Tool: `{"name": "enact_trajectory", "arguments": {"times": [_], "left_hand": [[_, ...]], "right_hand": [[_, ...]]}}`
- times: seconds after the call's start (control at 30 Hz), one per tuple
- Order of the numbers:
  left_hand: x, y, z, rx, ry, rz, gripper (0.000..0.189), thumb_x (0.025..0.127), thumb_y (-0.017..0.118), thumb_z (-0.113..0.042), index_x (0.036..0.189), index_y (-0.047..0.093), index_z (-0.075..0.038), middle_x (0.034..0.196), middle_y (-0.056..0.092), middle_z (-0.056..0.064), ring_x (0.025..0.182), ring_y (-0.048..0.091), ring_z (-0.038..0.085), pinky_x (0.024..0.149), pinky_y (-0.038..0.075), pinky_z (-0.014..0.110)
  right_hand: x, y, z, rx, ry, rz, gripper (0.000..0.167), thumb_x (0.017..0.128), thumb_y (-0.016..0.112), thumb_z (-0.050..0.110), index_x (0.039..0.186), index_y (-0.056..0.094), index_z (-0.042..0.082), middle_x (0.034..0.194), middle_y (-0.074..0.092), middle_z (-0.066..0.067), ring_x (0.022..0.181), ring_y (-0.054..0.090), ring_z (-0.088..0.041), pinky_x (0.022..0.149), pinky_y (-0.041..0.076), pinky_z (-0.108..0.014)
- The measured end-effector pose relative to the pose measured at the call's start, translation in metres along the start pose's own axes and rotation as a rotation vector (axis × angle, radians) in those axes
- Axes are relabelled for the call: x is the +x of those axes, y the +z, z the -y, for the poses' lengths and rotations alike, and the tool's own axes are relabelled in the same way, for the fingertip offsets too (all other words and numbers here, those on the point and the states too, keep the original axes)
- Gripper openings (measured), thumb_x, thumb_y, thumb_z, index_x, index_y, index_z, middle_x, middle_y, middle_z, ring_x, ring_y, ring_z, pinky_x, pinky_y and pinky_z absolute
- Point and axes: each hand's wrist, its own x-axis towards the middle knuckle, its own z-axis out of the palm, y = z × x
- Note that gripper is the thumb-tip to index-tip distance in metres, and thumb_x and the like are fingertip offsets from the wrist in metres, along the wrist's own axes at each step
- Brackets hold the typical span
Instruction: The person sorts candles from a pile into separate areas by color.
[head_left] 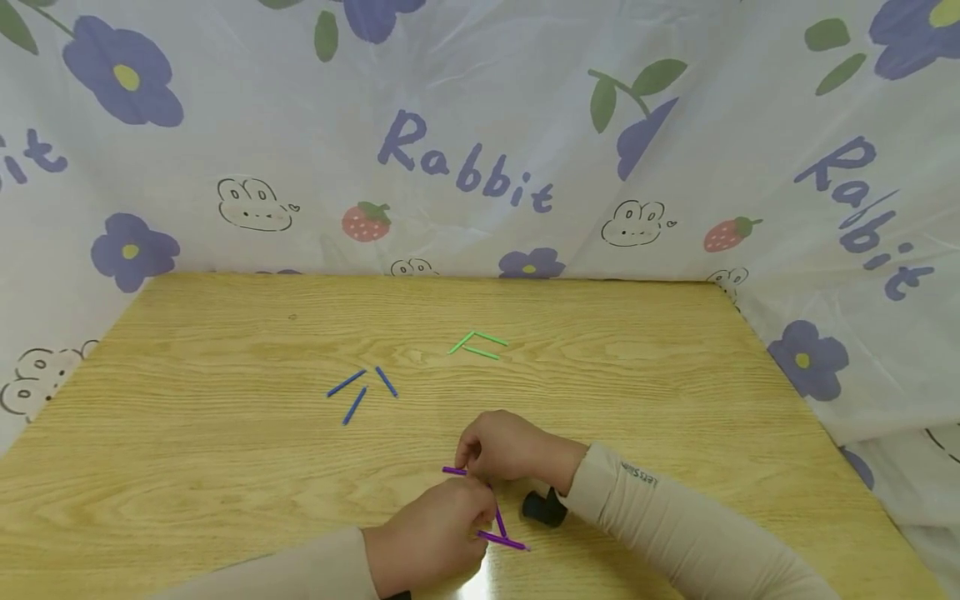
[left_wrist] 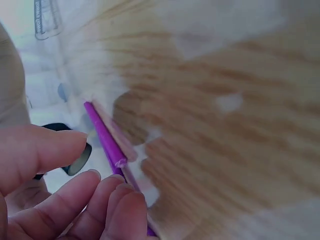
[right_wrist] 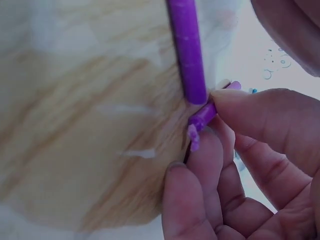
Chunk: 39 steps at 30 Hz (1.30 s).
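Three thin purple candles lie near the two hands at the front of the table. In the right wrist view, my right hand (head_left: 513, 446) pinches one purple candle (right_wrist: 204, 116) between thumb and finger; a pale wick sticks out of its end. A second purple candle (right_wrist: 187, 55) has its end against or very close to the held one. The third purple candle (head_left: 506, 541) lies by the left hand. My left hand (head_left: 435, 529) rests beside these candles, its thumb apart from its loosely bent fingers in the left wrist view. Its fingers partly hide a candle (left_wrist: 106, 134).
Three blue candles (head_left: 354, 406) lie separately to the left, further back. Beyond the hands, three green candles (head_left: 486, 338) form an F-like shape. A black wrist device (head_left: 543, 508) shows under the right forearm. A printed cloth (head_left: 480, 100) hangs behind the wooden table (head_left: 225, 467).
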Motion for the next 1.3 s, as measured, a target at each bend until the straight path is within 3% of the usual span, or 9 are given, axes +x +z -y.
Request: {"name": "enact_trajectory", "arguments": {"times": [0.17,0.47,0.7,0.87,1.07,1.3], "left_hand": [[0.002,0.004,-0.001,0.070,0.012,0.015,0.021,0.069,0.070,0.002,0.073,0.056,-0.013,0.070,0.047,-0.011,0.064,0.039,0.001,0.059,0.038,0.016],[0.002,0.007,-0.003,0.094,0.035,0.028,0.018,0.068,0.066,0.004,0.075,0.059,-0.011,0.073,0.050,-0.010,0.065,0.040,0.001,0.059,0.039,0.015],[0.002,0.010,-0.003,0.209,0.063,0.046,0.016,0.071,0.069,0.002,0.078,0.061,-0.010,0.079,0.050,-0.007,0.070,0.044,0.002,0.062,0.040,0.015],[0.002,0.011,-0.005,0.240,0.075,0.045,0.015,0.071,0.070,0.001,0.076,0.062,-0.011,0.079,0.051,-0.007,0.072,0.046,0.002,0.063,0.040,0.015],[0.004,0.011,-0.006,0.224,0.083,0.042,0.015,0.072,0.071,0.001,0.073,0.061,-0.011,0.075,0.051,-0.008,0.070,0.046,0.001,0.062,0.039,0.014],[0.005,0.012,-0.005,0.225,0.087,0.031,0.016,0.073,0.071,0.000,0.071,0.061,-0.012,0.073,0.050,-0.009,0.070,0.045,0.001,0.062,0.039,0.014]], "right_hand": [[0.002,0.000,0.000,-0.015,0.003,0.002,0.018,0.078,0.065,-0.005,0.081,0.073,0.011,0.065,0.059,0.009,0.059,0.046,-0.005,0.053,0.038,-0.018],[0.005,-0.002,-0.001,0.014,-0.020,0.030,0.019,0.074,0.066,-0.007,0.079,0.073,0.010,0.065,0.060,0.007,0.058,0.046,-0.005,0.052,0.038,-0.018],[0.009,-0.005,0.000,-0.010,-0.030,0.052,0.020,0.074,0.066,-0.008,0.077,0.072,0.010,0.066,0.059,0.009,0.059,0.046,-0.005,0.053,0.039,-0.018],[0.007,-0.006,0.002,-0.008,-0.026,0.054,0.019,0.074,0.067,-0.009,0.078,0.072,0.009,0.069,0.060,0.007,0.059,0.046,-0.005,0.053,0.040,-0.018],[0.007,-0.006,0.002,-0.090,-0.057,0.013,0.017,0.076,0.067,-0.006,0.082,0.072,0.009,0.077,0.065,0.005,0.063,0.047,-0.005,0.058,0.042,-0.018],[0.006,-0.006,0.004,-0.222,-0.068,-0.027,0.016,0.076,0.066,-0.003,0.080,0.071,0.011,0.071,0.058,0.010,0.065,0.047,-0.005,0.062,0.042,-0.018]]}}
